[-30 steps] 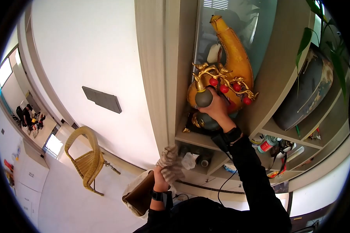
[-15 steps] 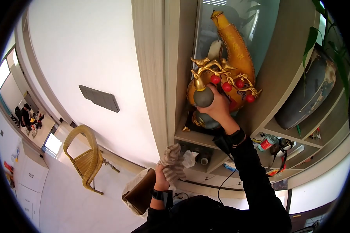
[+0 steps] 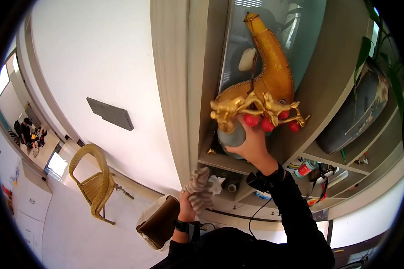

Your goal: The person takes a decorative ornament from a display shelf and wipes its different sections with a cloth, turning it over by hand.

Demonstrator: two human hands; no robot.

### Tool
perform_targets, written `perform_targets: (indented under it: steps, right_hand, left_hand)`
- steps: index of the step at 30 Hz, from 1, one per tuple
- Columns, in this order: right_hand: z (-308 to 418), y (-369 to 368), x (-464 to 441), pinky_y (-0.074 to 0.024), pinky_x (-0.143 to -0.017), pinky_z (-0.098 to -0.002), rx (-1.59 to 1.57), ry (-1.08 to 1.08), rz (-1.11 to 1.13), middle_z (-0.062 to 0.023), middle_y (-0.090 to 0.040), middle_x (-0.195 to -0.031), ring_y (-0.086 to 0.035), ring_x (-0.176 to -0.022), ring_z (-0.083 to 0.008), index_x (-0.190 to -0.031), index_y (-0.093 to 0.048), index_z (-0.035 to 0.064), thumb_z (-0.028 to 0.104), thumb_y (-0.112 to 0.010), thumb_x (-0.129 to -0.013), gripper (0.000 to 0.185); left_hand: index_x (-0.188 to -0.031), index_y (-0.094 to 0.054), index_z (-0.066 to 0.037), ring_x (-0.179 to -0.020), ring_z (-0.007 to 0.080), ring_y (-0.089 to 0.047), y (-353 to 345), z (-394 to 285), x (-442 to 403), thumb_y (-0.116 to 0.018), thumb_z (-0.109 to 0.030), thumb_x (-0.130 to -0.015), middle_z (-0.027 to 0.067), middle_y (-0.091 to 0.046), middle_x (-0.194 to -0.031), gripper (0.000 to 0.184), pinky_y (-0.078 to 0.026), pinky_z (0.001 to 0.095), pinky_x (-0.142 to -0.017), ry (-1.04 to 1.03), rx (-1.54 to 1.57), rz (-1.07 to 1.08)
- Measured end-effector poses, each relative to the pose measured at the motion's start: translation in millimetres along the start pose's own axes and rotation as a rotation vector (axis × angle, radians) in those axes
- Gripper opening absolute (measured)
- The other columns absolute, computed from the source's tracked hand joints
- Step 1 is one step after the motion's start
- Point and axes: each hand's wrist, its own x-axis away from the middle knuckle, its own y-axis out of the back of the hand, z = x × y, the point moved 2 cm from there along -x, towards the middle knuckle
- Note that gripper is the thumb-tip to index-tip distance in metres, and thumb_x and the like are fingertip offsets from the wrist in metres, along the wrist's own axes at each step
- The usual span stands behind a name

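My right hand (image 3: 255, 145) is wrapped round the grey rounded body of an ornament (image 3: 236, 136), which carries a gold branch with birds and several red berries. It sits in front of a large brown leather-stitched gourd (image 3: 274, 62) in the shelf compartment. Part of the ornament's base is hidden behind my hand. My left hand (image 3: 186, 210), lower down, grips a bunched beige striped cloth (image 3: 199, 188) near the lower shelf.
The wooden shelf unit (image 3: 274, 134) also holds a dark vase (image 3: 357, 107), a small cup (image 3: 232, 188) and assorted items. Below my left hand stands an open-topped bin (image 3: 159, 224). A wicker chair (image 3: 94, 186) is by the wall, and another person (image 3: 26, 133) is far off at left.
The ornament has tipped towards me and lower, its gold branch now nearer my right hand and more of the gourd showing. My left hand with the cloth stays nearly in place.
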Motion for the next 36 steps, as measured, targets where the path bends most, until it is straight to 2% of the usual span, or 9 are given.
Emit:
perform_targets:
  steps: [2,6,8,9,12,14,18,31,36]
  right_hand:
    - [-2,-6,13,-0.0396,-0.079,-0.0355,0.076,-0.012,0.064,-0.0146,-0.048,-0.102,-0.048,-0.095,-0.0283,-0.109,-0.044,0.0064,0.024,-0.076,-0.046,0.073]
    - [16,-9,42,-0.0319,-0.089,-0.0348,-0.199,0.131,0.169,-0.0079,-0.043,-0.114,-0.041,-0.104,-0.026,-0.111,-0.044,0.0091,0.027,-0.067,-0.058,0.061]
    - [31,-11,58,-0.0333,-0.089,-0.0353,-0.086,0.379,0.042,-0.006,-0.044,-0.112,-0.041,-0.105,-0.0234,-0.111,-0.043,0.0102,0.029,-0.063,-0.062,0.056]
    - [38,-5,64,-0.035,-0.087,-0.0375,-0.154,0.448,0.097,-0.0101,-0.044,-0.109,-0.039,-0.107,-0.0246,-0.112,-0.043,0.0114,0.034,-0.063,-0.063,0.057]
    - [58,-8,90,-0.0364,-0.085,-0.038,-0.269,0.317,0.247,-0.0137,-0.043,-0.105,-0.039,-0.105,-0.0286,-0.111,-0.042,0.0107,0.038,-0.062,-0.065,0.057]
    - [70,-8,99,-0.0354,-0.087,-0.0381,-0.35,0.222,0.399,-0.0111,-0.043,-0.11,-0.037,-0.109,-0.0287,-0.111,-0.043,0.0101,0.021,-0.064,-0.054,0.062]
    - [73,-21,110,-0.0387,-0.081,-0.0368,-0.406,0.241,0.377,-0.0122,-0.038,-0.104,-0.042,-0.099,-0.0306,-0.117,-0.034,0.0122,0.028,-0.069,-0.058,0.07]
    - [41,-20,126,-0.0412,-0.074,-0.0353,-0.705,-0.17,0.247,-0.0113,-0.048,-0.099,-0.048,-0.091,-0.0311,-0.111,-0.041,0.0103,0.028,-0.07,-0.057,0.064]
    - [25,-33,141,-0.0424,-0.071,-0.0317,-0.779,-0.267,0.269,-0.0139,-0.052,-0.093,-0.053,-0.081,-0.0303,-0.116,-0.035,0.0097,0.021,-0.069,-0.061,0.065]
  left_hand:
    - [-0.102,-0.045,0.001,-0.059,0.021,-0.057,-24,1,3,-0.04,-0.024,-0.076,0.0131,-0.057,-0.081,0.037,-0.047,0.0254,-0.047,-0.009,0.036,-0.202]
    - [-0.088,-0.052,-0.005,-0.044,0.0143,-0.048,4,16,-2,-0.038,-0.025,-0.079,0.0022,-0.053,-0.059,0.027,-0.038,0.0253,-0.034,0.154,0.065,-0.169]
    - [-0.079,-0.052,-0.009,-0.032,0.0116,-0.037,11,25,-11,-0.037,-0.028,-0.08,-0.0026,-0.043,-0.046,0.025,-0.024,0.0214,-0.027,0.254,0.583,0.457]
    - [-0.081,-0.051,-0.008,-0.038,0.0127,-0.041,5,25,2,-0.036,-0.032,-0.081,-0.0018,-0.041,-0.045,0.029,-0.028,0.02,-0.033,0.289,0.628,0.235]
    - [-0.085,-0.049,-0.008,-0.045,0.0132,-0.042,-3,23,29,-0.036,-0.032,-0.081,-0.0008,-0.042,-0.052,0.028,-0.03,0.0213,-0.039,0.235,0.345,-0.082]
    - [-0.088,-0.048,-0.008,-0.05,0.0136,-0.043,0,24,43,-0.036,-0.032,-0.082,-0.0002,-0.043,-0.058,0.028,-0.032,0.0221,-0.043,0.245,0.259,-0.159]
    - [-0.093,-0.046,-0.008,-0.06,0.0143,-0.044,1,26,53,-0.036,-0.033,-0.083,0.0011,-0.045,-0.068,0.029,-0.034,0.0237,-0.051,0.259,0.143,-0.235]
    - [-0.111,-0.039,-0.008,-0.091,0.0167,-0.05,-25,33,39,-0.036,-0.033,-0.086,0.0054,-0.049,-0.102,0.037,-0.042,0.0291,-0.077,0.25,-0.069,-0.3]
    - [-0.114,-0.037,-0.005,-0.094,0.017,-0.049,-24,34,32,-0.035,-0.033,-0.086,0.0071,-0.048,-0.105,0.039,-0.043,0.0297,-0.076,0.253,-0.151,-0.097]
